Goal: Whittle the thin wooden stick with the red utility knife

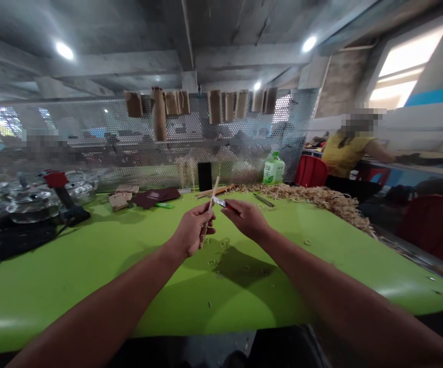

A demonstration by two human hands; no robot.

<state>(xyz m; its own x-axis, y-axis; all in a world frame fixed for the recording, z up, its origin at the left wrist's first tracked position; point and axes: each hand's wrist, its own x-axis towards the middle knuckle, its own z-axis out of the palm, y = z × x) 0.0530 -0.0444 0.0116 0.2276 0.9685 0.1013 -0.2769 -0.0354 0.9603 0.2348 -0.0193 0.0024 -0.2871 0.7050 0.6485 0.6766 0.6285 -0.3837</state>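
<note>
From where I stand, the left hand (194, 230) is closed round a slim wooden stick (217, 185) above a glossy green table (91, 276), the right hand (249, 220), just beside it, gripping a knife (220, 202) with its blade at the stick, while shavings (332, 201) heap near the far right edge and a perforated metal screen (137, 158) stands behind.

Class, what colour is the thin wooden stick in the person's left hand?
The thin wooden stick is pale tan, seen best in the head view.
</note>
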